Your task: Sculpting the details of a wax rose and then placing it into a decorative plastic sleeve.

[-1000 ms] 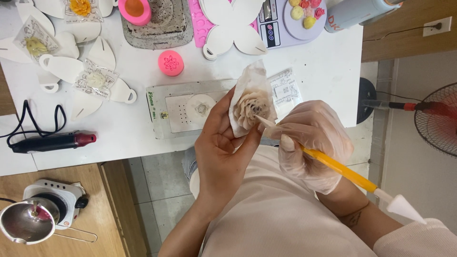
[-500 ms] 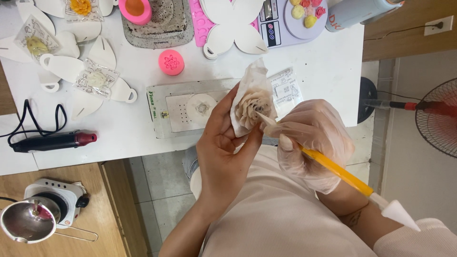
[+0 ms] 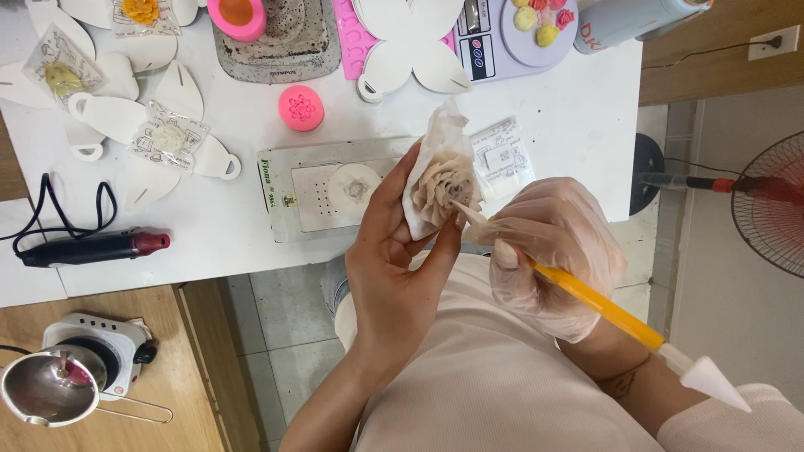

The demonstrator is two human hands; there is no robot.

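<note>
The beige flower sits in a white paper wrapper just in front of the grey metal plate on the white tabletop, and the wrapper hides its underside. The bare left hand has its grip closed around the wrapper, thumb on the near side and fingers behind it. The right hand, in a clear glove, pinches the shaft of a yellow-handled sculpting tool; the tool's fine tip touches the flower's petals, and its white cone end points away toward the person's sleeve. Just right of the plate lies a small clear packet with a printed label, partly covered by the wrapper. Left of the plate are a pink round mould and two clear sachets on white petal-shaped cut-outs. Beyond the plate, a scale and a blue-grey can are cut off by the frame's top edge.
</note>
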